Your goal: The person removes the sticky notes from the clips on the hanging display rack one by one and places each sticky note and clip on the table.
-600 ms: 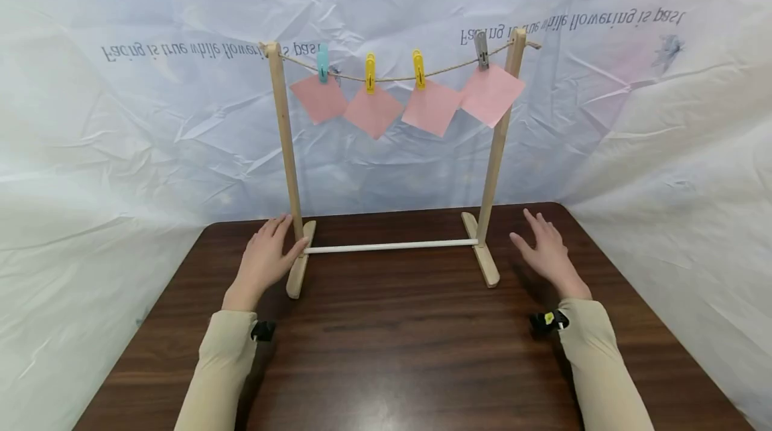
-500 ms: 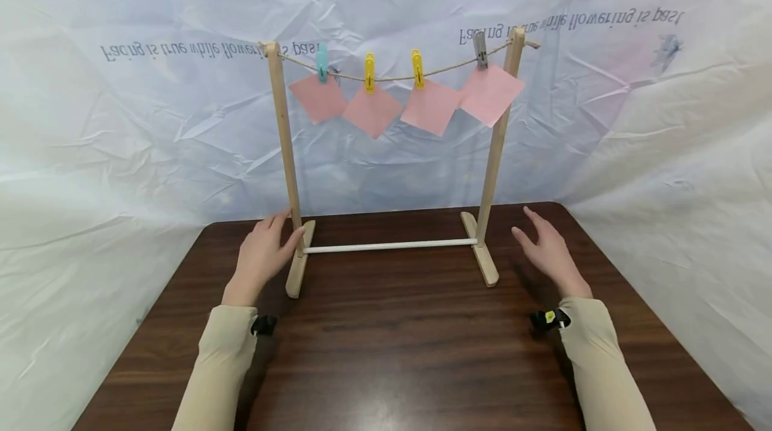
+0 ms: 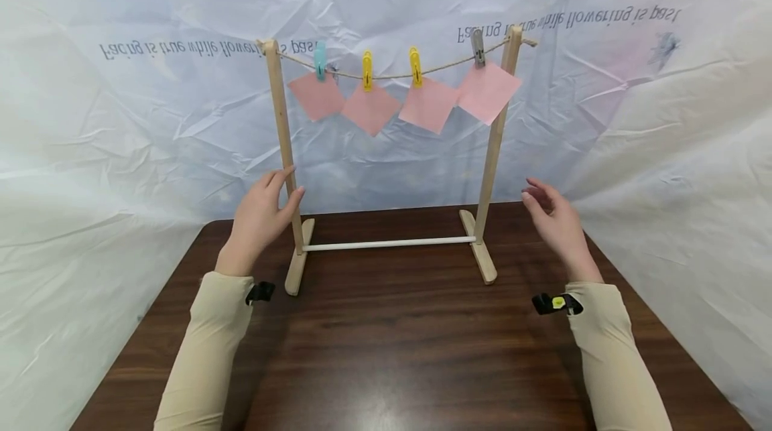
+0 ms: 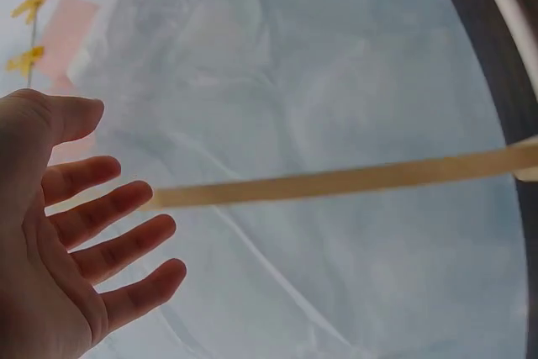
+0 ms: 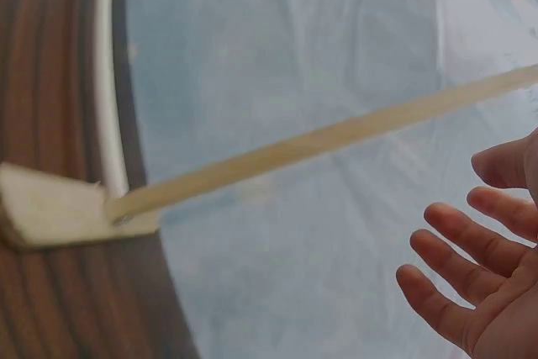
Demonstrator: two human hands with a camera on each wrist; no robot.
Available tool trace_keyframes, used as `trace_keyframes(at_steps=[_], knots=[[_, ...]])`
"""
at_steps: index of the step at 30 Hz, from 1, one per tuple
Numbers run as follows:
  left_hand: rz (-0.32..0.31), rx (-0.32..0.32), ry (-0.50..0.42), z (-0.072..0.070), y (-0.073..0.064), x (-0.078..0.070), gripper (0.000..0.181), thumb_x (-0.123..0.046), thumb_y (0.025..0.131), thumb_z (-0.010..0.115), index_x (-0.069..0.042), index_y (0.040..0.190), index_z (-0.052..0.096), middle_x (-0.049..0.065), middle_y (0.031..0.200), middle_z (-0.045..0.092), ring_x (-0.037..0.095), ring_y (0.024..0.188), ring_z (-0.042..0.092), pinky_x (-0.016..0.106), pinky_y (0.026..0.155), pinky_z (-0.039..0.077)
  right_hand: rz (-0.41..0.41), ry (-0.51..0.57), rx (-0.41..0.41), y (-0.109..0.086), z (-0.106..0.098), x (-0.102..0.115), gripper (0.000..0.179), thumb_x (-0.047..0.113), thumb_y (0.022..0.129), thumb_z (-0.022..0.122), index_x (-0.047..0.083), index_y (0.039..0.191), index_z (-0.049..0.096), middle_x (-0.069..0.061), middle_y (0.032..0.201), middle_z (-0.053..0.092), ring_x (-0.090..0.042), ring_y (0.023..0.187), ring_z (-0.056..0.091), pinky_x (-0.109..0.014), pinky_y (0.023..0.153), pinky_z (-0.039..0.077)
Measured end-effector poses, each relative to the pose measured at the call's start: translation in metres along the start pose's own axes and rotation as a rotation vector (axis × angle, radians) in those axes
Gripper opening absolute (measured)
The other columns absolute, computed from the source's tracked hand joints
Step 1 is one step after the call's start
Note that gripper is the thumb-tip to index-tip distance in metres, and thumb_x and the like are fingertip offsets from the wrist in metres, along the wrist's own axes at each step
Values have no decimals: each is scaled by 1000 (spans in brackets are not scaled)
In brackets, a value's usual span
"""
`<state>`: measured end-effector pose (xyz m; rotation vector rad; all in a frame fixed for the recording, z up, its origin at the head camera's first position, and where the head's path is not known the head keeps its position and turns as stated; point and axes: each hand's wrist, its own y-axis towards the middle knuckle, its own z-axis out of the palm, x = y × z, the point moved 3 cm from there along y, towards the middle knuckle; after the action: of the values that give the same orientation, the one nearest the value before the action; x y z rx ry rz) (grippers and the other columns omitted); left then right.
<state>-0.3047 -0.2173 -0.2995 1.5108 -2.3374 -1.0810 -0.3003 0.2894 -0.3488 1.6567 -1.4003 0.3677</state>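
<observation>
My left hand (image 3: 258,213) is raised beside the left wooden post (image 3: 279,106), its fingers spread and overlapping the post in the head view. In the left wrist view that hand's palm and relaxed fingers (image 4: 126,251) show with nothing in them. To the right of the right post (image 3: 494,146), my right hand (image 3: 556,223) hovers with loosely bent fingers, holding nothing. A twine line (image 3: 392,76) joins the two posts. From it hang pink paper squares (image 3: 370,109), clipped by a light blue clothespin (image 3: 319,61), two yellow clothespins (image 3: 367,71) and a grey clothespin (image 3: 478,49).
The rack stands on two wooden feet (image 3: 486,263) joined by a white rod (image 3: 389,243). Below is a dark wood table (image 3: 386,337). A pale printed cloth (image 3: 181,122) hangs behind it and along both sides.
Both hands have risen from near the rack's feet, the left one going up along its post. My right hand's fingers have bent more. The rack and papers stay in place.
</observation>
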Motion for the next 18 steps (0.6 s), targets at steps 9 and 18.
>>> trace_keyframes(at_steps=[9,18], knots=[[67,22,-69,-4,34,-39,49,-33,104,58,-10,147,52,18,134,60,39,115,59,57,90,49,-51,188,-73,8,0,33,44,34,106,53,10,144,56,-19,127,66,0,105,62,-16,86,50],[177,20,-124,-5,74,-88,49,-36,105,55,-10,147,53,14,136,59,32,125,56,50,98,48,-135,183,-132,22,3,60,38,26,105,57,8,138,62,-18,120,69,2,100,62,-15,85,48]])
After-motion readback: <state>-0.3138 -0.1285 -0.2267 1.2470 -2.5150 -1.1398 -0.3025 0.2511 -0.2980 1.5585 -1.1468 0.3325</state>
